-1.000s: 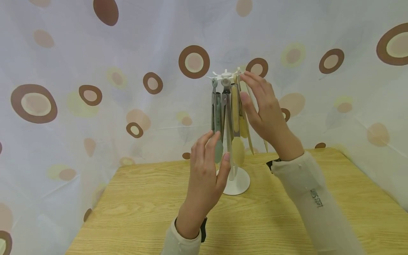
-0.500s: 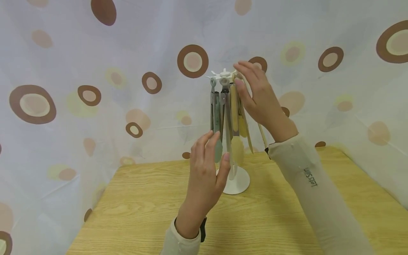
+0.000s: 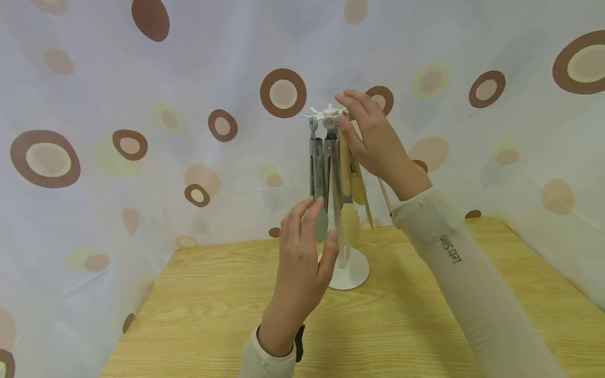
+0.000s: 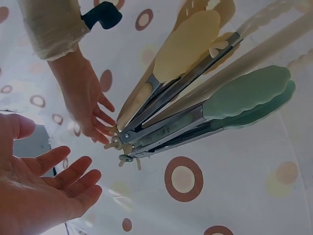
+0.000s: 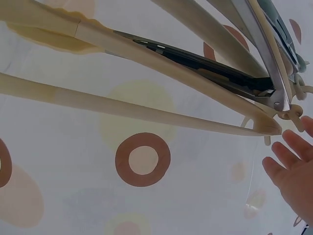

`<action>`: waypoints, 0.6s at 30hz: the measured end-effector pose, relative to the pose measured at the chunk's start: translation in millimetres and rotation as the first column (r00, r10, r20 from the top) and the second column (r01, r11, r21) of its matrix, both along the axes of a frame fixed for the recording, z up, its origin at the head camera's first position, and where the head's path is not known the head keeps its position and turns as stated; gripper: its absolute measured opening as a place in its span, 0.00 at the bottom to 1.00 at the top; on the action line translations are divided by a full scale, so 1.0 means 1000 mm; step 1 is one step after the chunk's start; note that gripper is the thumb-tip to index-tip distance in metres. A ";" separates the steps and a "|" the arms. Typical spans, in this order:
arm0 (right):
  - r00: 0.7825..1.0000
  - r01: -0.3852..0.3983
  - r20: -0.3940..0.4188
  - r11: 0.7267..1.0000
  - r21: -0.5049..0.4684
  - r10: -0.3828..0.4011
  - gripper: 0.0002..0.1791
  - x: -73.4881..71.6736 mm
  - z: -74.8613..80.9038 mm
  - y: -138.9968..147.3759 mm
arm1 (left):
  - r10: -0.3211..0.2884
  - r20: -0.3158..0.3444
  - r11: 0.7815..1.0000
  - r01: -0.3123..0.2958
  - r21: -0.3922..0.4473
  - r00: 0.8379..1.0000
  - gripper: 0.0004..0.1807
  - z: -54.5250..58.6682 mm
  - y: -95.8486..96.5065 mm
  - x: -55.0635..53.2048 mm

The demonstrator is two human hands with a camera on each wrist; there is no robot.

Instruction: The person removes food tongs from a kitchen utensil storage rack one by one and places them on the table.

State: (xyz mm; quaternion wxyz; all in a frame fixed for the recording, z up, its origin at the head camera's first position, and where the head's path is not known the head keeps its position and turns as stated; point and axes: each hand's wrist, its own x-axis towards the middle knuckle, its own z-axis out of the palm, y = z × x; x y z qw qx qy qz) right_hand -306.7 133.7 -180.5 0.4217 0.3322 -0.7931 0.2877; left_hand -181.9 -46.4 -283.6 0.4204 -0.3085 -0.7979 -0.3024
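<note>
A white stand [image 3: 348, 273] carries several hanging utensils on the hooks [image 3: 329, 111] at its top. Green tongs [image 3: 322, 226] hang at its left, silver-handled tongs [image 3: 329, 148] in the middle and yellow tongs [image 3: 350, 223] at the right. My right hand [image 3: 380, 144] is raised at the upper right of the stand, its fingertips close by the hooks, holding nothing. Lower down, my left hand [image 3: 302, 262] is held up in front of the stand, fingers spread and holding nothing. In the left wrist view its palm [image 4: 44, 196] faces the tongs' ring ends.
Long beige handles [image 5: 171, 71] hang on the stand's right side. The stand rests on a wood-grain table [image 3: 203, 304], toward its back edge. Behind it hangs a white cloth [image 3: 246, 42] with brown and yellow ovals.
My right hand has moved left along the top of the stand, past the right-hand hooks. My left hand has stayed where it was. The view has shifted slightly.
</note>
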 end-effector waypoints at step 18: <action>0.997 -0.005 0.080 1.000 0.027 0.003 0.20 -0.013 0.006 0.001 | -0.005 -0.009 1.000 0.005 0.003 1.000 0.24 -0.003 -0.001 -0.003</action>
